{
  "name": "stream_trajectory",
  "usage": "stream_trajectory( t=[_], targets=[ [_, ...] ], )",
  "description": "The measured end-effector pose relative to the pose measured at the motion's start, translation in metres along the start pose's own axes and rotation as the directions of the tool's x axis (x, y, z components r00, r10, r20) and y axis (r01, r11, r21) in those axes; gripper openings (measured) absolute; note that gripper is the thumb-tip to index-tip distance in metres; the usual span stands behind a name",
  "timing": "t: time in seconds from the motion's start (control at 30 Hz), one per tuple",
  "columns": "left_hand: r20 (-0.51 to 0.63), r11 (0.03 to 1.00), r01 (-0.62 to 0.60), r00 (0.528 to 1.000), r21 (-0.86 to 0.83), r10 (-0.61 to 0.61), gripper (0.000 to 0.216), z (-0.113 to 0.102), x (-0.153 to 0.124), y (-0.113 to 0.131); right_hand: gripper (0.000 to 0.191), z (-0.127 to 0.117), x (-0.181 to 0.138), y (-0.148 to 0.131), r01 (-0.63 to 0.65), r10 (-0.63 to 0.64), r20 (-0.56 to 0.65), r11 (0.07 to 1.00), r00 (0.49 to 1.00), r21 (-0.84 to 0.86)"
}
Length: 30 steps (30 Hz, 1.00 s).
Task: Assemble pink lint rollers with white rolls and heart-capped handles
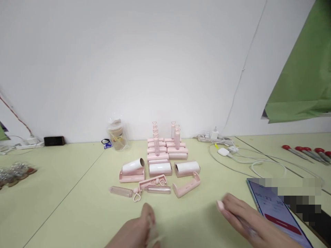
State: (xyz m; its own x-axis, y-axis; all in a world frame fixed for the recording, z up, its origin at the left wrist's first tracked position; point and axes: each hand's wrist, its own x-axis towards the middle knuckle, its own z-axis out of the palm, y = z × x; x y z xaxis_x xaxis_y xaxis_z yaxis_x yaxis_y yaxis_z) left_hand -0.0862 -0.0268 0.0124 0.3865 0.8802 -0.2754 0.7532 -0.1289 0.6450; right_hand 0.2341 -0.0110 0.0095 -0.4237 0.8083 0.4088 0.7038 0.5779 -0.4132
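My left hand (138,224) is closed near the front of the table around a pale, translucent piece (153,231), too blurred to name. To its right, my right hand (245,217) curls around a clear, pinkish piece (247,227), mostly hidden by the fingers. Beyond the hands lie a clear tube (121,191) and another clear pink tube (158,189). Near them are a pink heart-shaped loop piece (137,197) and a pink holder frame (187,186). Behind these are white rolls (160,168), one (133,166) tilted over a pink tray (131,176).
Stacked pink roller cases (157,156) stand farther back, with upright heart-topped tubes (177,139) on them. A phone (276,213) lies by my right hand. White cables (258,160) and red-topped tools (297,151) are at right, a bagged cup (118,136) by the wall.
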Motion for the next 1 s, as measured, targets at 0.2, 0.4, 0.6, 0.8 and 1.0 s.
stream_trajectory(
  t=[0.2, 0.4, 0.6, 0.8, 1.0],
  targets=[
    [-0.088, 0.742, -0.349, 0.873, 0.572, 0.479, 0.020, 0.058, 0.080, 0.024, 0.038, 0.044, 0.083, -0.009, -0.100, 0.089, 0.052, 0.959, 0.995, 0.266],
    [-0.209, 0.627, -0.356, 0.733, 0.692, 0.647, 0.027, 0.089, 0.122, 0.025, 0.046, 0.047, 0.104, 0.002, -0.149, 0.155, 0.006, 0.934, 0.988, 0.324],
    [-0.340, 0.692, -0.274, 0.715, 0.668, 0.611, 0.031, 0.089, 0.149, 0.036, 0.045, 0.031, 0.150, 0.025, -0.278, 0.300, -0.117, 0.945, 0.947, 0.173],
    [-0.305, 0.720, -0.365, 0.725, 0.590, 0.617, 0.026, 0.083, 0.170, 0.040, 0.026, 0.046, 0.202, 0.052, -0.481, 0.477, -0.069, 0.875, 0.876, -0.060],
    [-0.328, 0.760, -0.392, 0.730, 0.518, 0.600, 0.026, 0.070, 0.187, 0.042, 0.026, 0.061, 0.214, 0.058, -0.488, 0.487, -0.042, 0.867, 0.873, -0.100]
  ],
)
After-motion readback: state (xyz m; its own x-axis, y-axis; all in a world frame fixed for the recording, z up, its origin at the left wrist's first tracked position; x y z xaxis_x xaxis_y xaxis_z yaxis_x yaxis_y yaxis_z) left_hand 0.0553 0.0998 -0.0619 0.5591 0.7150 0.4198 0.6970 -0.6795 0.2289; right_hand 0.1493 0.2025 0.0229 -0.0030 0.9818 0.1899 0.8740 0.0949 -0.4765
